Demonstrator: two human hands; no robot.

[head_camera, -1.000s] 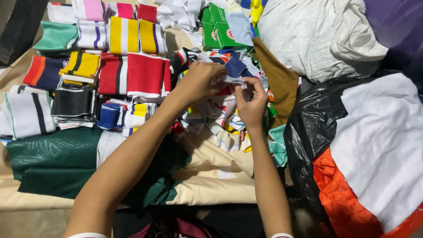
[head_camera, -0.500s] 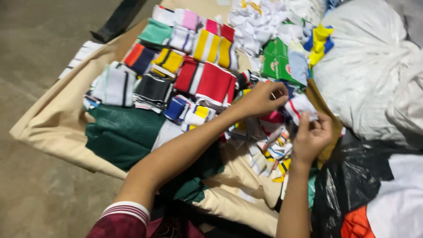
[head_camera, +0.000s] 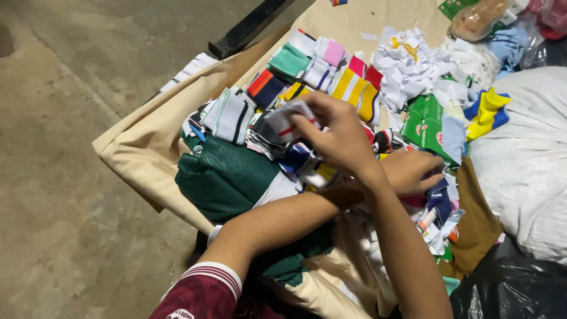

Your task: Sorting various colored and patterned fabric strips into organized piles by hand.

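My arms are crossed. My right hand [head_camera: 338,137] reaches over my left forearm and grips a small white fabric piece with a red stripe [head_camera: 286,120], holding it above the rows of folded striped knit pieces [head_camera: 331,80]. My left hand [head_camera: 415,171], on the arm with the maroon sleeve, rests palm down on a loose heap of mixed striped pieces [head_camera: 440,215]; whether its fingers grip any is hidden. A folded dark green cloth [head_camera: 221,177] lies just left of my arms.
Everything lies on a beige sheet [head_camera: 139,150] spread on a concrete floor [head_camera: 65,224]. A green packet [head_camera: 426,125], white scraps [head_camera: 413,62], a large white sack [head_camera: 522,165] and a black plastic bag [head_camera: 508,289] crowd the right side. A black bar [head_camera: 248,26] lies at the top.
My right hand has swung left across my left arm, carrying the white red-striped piece over the folded rows. My left hand has dropped onto the loose heap. The view has tilted left.
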